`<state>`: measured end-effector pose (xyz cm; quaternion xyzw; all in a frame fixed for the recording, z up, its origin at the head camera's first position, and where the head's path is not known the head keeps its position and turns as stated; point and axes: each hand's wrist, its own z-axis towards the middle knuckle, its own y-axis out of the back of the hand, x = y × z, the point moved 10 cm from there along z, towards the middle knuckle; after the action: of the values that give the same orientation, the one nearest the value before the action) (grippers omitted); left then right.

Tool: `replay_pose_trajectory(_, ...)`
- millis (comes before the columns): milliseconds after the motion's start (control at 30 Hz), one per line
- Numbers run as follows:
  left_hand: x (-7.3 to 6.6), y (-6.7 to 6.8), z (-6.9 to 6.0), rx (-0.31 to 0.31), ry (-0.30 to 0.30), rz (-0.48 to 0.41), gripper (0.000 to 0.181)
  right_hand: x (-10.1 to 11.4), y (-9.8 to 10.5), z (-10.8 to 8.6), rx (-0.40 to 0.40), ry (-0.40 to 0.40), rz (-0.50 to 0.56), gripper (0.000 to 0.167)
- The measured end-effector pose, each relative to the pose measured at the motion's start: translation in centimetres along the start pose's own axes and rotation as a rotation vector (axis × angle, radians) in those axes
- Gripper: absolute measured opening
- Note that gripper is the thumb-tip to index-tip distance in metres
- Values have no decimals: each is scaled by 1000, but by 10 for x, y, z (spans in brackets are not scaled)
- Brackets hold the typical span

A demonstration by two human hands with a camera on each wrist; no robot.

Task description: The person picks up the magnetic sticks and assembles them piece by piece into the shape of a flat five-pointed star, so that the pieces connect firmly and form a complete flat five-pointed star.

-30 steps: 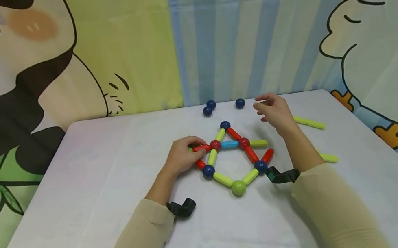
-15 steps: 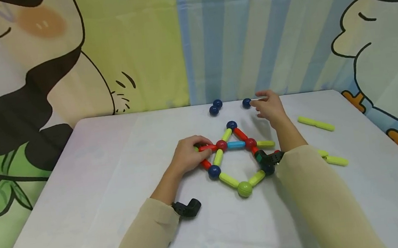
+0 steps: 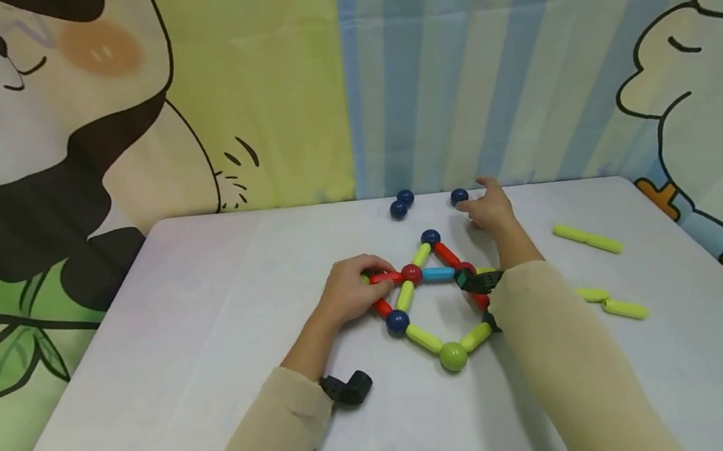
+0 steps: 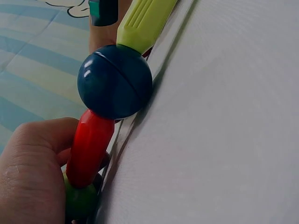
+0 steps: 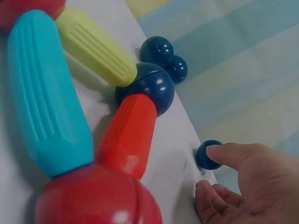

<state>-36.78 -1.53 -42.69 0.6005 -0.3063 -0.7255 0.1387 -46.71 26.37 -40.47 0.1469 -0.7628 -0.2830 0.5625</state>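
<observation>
In the head view my left hand (image 3: 353,286) grips the left end of a joined frame of coloured sticks and balls, near a red stick (image 3: 384,278). In the left wrist view that hand (image 4: 35,172) is curled beside a green ball (image 4: 80,200) and a red stick (image 4: 91,149) joined to a dark blue ball (image 4: 115,81). My right hand (image 3: 492,212) is at a loose blue ball (image 3: 459,196) by the table's far edge. In the right wrist view its thumb overlaps that ball (image 5: 203,156); whether they touch is unclear. The other fingers stay apart from it.
Two more blue balls (image 3: 402,204) lie together at the far edge. Yellow-green sticks (image 3: 587,238) lie on the right side of the table (image 3: 181,350). My right forearm (image 3: 570,350) covers part of the frame's right side. A printed curtain (image 3: 450,66) hangs behind.
My right hand has moved left to the loose blue ball, and its forearm now covers more of the frame's right side. The left hand keeps its grip. The head view has shifted slightly.
</observation>
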Motion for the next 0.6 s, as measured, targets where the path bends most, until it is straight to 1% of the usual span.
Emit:
replay_pose_trajectory(100, 0, 1, 1, 0, 3, 8, 19, 3, 0, 4, 22, 23, -51, 79)
replay_pose_trajectory(233, -2, 0, 1, 1, -9, 3, 18, 4, 0, 6, 41, 31, -97, 73)
replay_pose_trajectory(400, -2, -4, 0, 14, -16, 5, 18, -2, -2, 5, 27, 32, -153, 62)
replay_pose_trajectory(500, -1, -3, 0, 4, -16, 3, 18, -1, -4, 5, 12, 42, -163, 57)
replay_pose_trajectory(600, 1, 0, -1, -6, -12, 4, 18, 1, -6, 5, 5, 47, -162, 57)
